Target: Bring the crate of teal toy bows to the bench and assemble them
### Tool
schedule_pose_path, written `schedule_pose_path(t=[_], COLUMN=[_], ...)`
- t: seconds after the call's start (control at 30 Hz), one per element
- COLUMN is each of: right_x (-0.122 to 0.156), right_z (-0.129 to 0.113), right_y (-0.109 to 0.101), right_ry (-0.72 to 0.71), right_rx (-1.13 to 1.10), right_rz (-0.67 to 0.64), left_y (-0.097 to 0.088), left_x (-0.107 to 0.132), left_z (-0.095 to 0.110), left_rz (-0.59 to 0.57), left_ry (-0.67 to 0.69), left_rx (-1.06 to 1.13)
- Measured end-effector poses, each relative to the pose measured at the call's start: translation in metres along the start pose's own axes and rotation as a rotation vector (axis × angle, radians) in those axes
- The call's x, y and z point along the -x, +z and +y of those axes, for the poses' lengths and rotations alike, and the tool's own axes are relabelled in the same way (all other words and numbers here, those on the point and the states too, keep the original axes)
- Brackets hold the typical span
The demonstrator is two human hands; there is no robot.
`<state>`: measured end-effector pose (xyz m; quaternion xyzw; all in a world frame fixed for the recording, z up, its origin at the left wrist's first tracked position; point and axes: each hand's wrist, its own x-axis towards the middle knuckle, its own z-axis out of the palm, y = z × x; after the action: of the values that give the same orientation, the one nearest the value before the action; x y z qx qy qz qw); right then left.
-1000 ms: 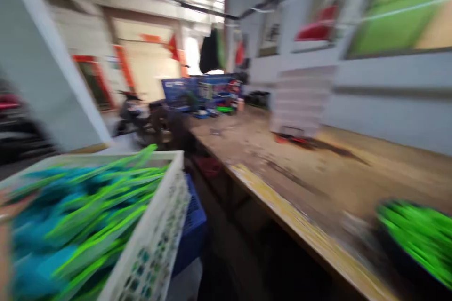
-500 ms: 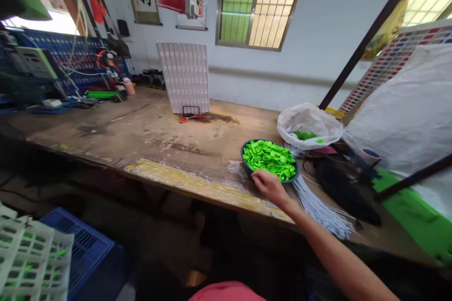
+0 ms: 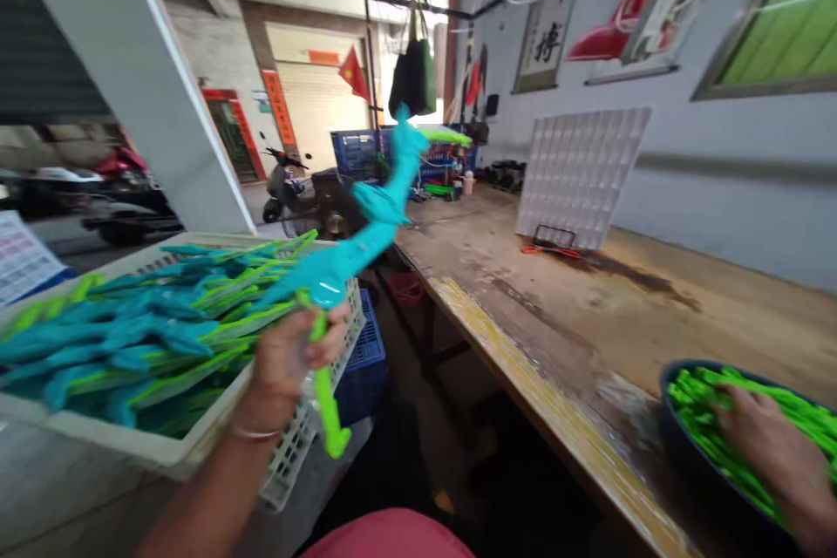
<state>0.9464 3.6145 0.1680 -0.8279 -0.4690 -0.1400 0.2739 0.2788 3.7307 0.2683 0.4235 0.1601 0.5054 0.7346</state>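
My left hand (image 3: 284, 366) is wrapped round the bright green handle of a long teal-and-green plastic toy (image 3: 379, 205). Its teal, jointed-looking body slants up and away, and the handle's lower end sticks out under my fist. Beside that hand, a cream plastic crate (image 3: 180, 451) holds many similar teal and green toys (image 3: 140, 323). Over on the right, my right hand (image 3: 762, 432) dips into a dark bowl (image 3: 680, 436) of small green plastic pieces (image 3: 693, 388). Its fingers are bunched among the pieces, with the tips partly hidden and blurred.
A worn wooden table (image 3: 484, 253) runs along the wall. On it a ridged translucent panel (image 3: 581, 174) stands by a black wire holder (image 3: 553, 235) and orange-handled scissors (image 3: 549, 251). A blue crate (image 3: 366, 366) sits below. A pillar (image 3: 170, 78) and parked scooters (image 3: 284, 183) stand beyond.
The view has swung left, bringing the cream crate fully in. My left hand has come into view holding the toy. My right hand has gone from the bowl's near rim in among the green pieces.
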Motion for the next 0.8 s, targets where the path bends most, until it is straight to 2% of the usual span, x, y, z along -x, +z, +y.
schedule_pose_path(t=[0.1, 0.17, 0.23, 0.33, 0.47, 0.53, 0.6, 0.7, 0.8], right_x=[-0.007, -0.004, 0.0, 0.005, 0.014, 0.026, 0.046, 0.086, 0.125], right_z=[0.002, -0.004, -0.012, -0.022, -0.045, -0.071, -0.106, -0.168, -0.226], right_y=[0.004, 0.002, -0.002, -0.015, -0.047, -0.062, -0.072, -0.078, -0.088], right_ry=[-0.012, -0.033, -0.014, 0.054, 0.089, 0.129, 0.192, 0.219, 0.11], right_rx=[-0.152, -0.166, -0.15, -0.107, -0.114, -0.19, -0.317, -0.552, -0.742], right_rz=[-0.014, 0.006, 0.039, 0.126, 0.334, 0.376, 0.325, 0.179, -0.029], left_y=[0.01, 0.012, 0.01, 0.0, -0.019, -0.03, -0.042, -0.058, -0.067], left_x=[0.001, -0.001, 0.003, 0.014, 0.019, 0.018, 0.016, 0.016, 0.019], left_z=[-0.044, -0.077, -0.1, -0.113, -0.11, -0.109, -0.109, -0.111, -0.113], left_rz=[-0.051, -0.11, -0.165, -0.221, -0.284, -0.342, -0.431, -0.542, -0.575], left_ry=[-0.02, -0.056, -0.065, -0.095, -0.187, -0.24, -0.318, -0.488, -0.606], left_rx=[0.09, 0.149, 0.191, 0.241, 0.337, 0.36, 0.347, 0.287, 0.236])
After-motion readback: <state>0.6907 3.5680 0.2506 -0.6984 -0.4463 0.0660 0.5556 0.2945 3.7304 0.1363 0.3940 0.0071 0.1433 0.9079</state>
